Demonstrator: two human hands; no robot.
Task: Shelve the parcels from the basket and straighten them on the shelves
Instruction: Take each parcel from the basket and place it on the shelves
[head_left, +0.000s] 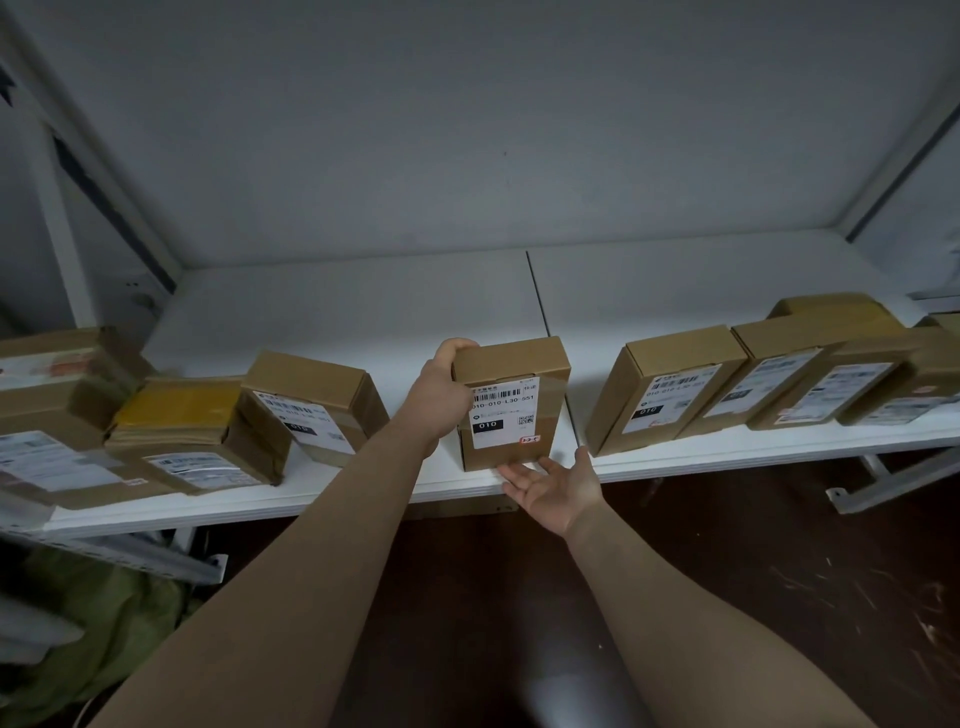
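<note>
While upright — parcel (550, 415), label (503, 415) outward

A shelf (363, 312) carries parcels along its near edge. The middle parcel (511, 410) stands upright, apart from the rest. The left hand (441, 395) grips its upper left corner, and the right hand (556, 486) lies flat at its near bottom edge. To its left a group of parcels (311, 400) lies packed together. To its right a row of parcels (670, 384) leans side by side. A sack (104, 623) sits below the shelf, near left.

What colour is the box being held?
The box is brown cardboard with a white label; head view.
</note>
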